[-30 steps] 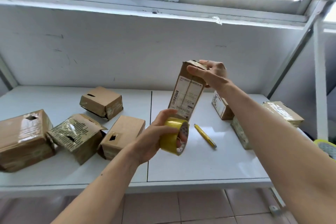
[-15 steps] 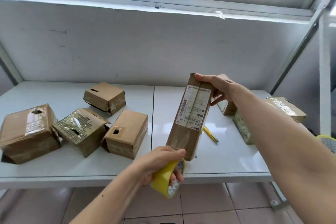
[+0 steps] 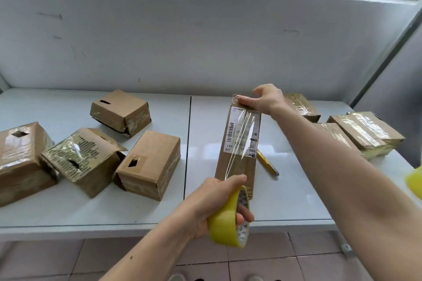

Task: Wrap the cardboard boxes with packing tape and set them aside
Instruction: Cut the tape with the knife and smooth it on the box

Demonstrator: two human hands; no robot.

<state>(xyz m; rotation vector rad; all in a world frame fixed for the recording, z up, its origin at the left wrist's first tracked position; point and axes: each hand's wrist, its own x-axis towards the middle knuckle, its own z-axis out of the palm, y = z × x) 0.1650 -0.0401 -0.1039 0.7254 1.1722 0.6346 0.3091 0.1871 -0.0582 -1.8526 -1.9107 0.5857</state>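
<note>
The left hand gripping the yellow roll of clear packing tape is now lower and nearer than a second ago, drawing a clear strip of tape down the labelled face of the tall narrow brown cardboard box. The right hand is now tilting that box's top away, lower over the white table.

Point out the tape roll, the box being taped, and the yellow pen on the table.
tape roll (image 3: 225,223), head view, yellow outer band.
box being taped (image 3: 236,166), head view, bare cardboard below the label.
yellow pen (image 3: 267,163), head view, mid-barrel.
</note>
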